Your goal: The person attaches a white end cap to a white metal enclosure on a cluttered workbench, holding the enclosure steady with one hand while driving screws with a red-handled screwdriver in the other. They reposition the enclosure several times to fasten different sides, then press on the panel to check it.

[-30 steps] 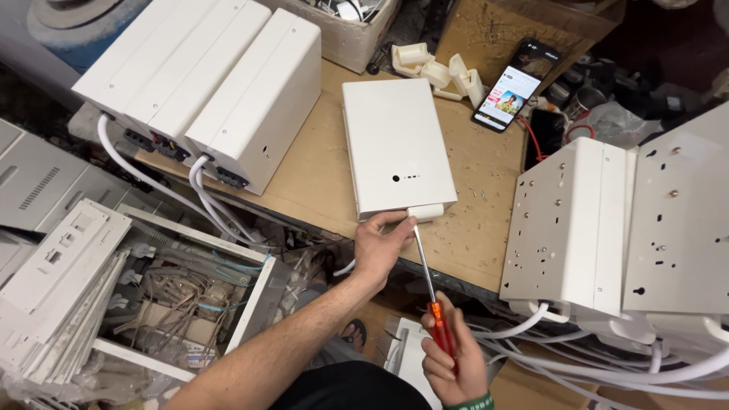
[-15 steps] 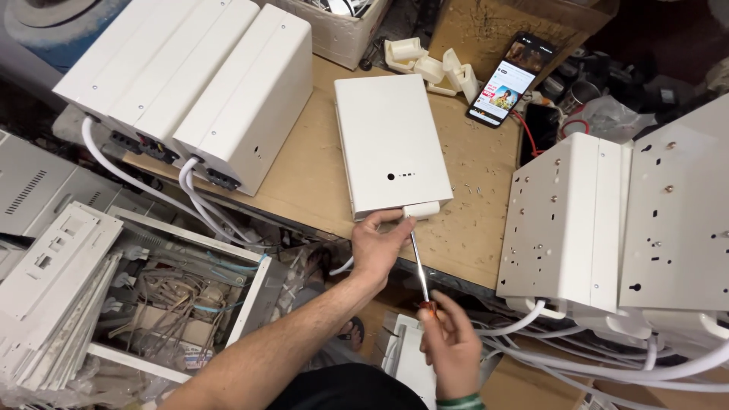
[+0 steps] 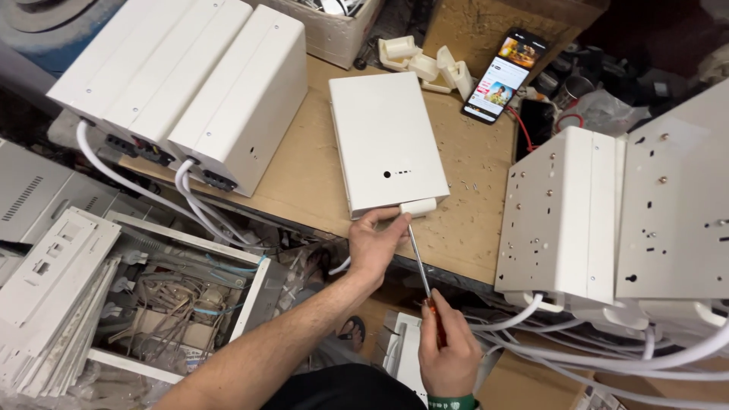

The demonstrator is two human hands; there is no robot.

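A flat white metal box lies on the wooden workbench, its near end toward me. A small white plastic piece sits at the box's near edge. My left hand grips the near edge of the box beside that piece. My right hand holds a screwdriver by its red-orange handle. The long shaft points up and its tip meets the white piece.
Two white boxes with cables stand at the bench's left. More white enclosures with white cables stand at right. A lit phone leans at the back. White plastic parts lie behind the box. An open case with wiring sits below left.
My view has shifted slightly. Both hands stay at the near end of the flat box, the screwdriver tip still at the white piece.
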